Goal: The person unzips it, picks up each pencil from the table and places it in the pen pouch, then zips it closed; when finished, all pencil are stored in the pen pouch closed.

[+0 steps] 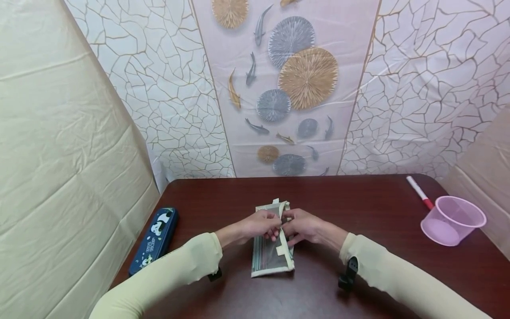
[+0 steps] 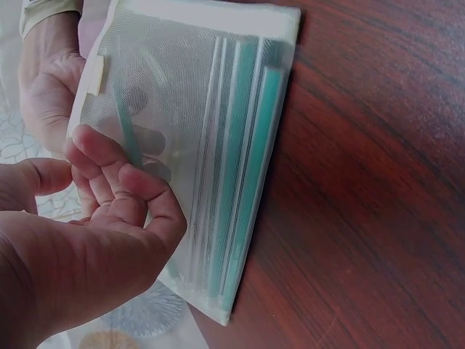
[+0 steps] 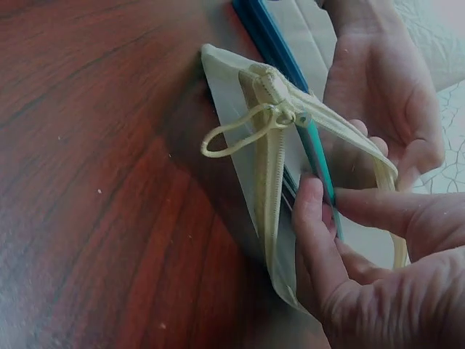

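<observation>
A see-through mesh zip pouch point(image 1: 264, 259) with a cream zipper edge is held up off the dark table by both hands. Several teal and pale slim sticks point(image 2: 251, 138) show through its mesh. My left hand point(image 1: 260, 223) pinches the rim of the pouch's mouth, its other fingers curled against the mesh. Inside the opening, my right hand point(image 1: 306, 225) pinches a slim teal stick point(image 3: 320, 161); its fingertips are seen through the mesh in the left wrist view. A cord zipper pull point(image 3: 227, 150) hangs at the unzipped end.
On the left of the table point(image 1: 207, 199) lies a dark blue pencil case point(image 1: 153, 241) with pandas. A pink translucent cup point(image 1: 454, 223) stands at the right, beside a white marker with a red cap point(image 1: 418, 190). A patterned cloth point(image 1: 191, 110) hangs behind.
</observation>
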`<control>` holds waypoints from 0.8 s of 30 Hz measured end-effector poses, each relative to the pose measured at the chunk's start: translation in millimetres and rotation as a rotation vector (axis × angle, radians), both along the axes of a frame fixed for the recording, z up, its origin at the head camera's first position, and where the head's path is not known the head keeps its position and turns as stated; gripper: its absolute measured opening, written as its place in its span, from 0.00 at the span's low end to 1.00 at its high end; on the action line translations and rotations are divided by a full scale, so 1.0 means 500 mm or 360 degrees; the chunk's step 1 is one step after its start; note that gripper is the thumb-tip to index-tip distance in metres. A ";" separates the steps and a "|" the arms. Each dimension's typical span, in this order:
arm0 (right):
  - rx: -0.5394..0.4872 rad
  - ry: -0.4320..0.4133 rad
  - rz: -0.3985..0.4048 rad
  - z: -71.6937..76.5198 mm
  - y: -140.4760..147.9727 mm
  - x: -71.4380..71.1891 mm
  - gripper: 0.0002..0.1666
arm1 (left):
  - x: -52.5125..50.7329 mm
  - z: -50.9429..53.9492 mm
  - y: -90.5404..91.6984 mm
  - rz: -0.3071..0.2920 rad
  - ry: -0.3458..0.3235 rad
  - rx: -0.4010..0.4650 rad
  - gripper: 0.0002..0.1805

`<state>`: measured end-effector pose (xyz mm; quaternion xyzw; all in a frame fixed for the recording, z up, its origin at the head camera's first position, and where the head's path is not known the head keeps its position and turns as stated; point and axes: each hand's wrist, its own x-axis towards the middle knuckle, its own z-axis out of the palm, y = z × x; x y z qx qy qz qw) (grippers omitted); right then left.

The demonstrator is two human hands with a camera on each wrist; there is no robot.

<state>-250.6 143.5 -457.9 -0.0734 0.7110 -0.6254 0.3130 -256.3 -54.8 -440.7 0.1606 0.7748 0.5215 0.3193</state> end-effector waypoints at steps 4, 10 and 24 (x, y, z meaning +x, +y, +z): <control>-0.0035 0.0021 -0.0060 -0.006 -0.013 0.006 0.31 | 0.000 0.002 0.002 0.0027 -0.0010 0.0032 0.07; 0.0040 0.0127 -0.0114 -0.010 -0.015 0.014 0.24 | 0.000 0.009 0.002 0.0044 -0.0033 0.0045 0.08; 0.0228 0.0475 -0.0299 0.005 0.047 0.096 0.21 | 0.002 0.008 -0.003 0.0124 -0.0015 0.0070 0.07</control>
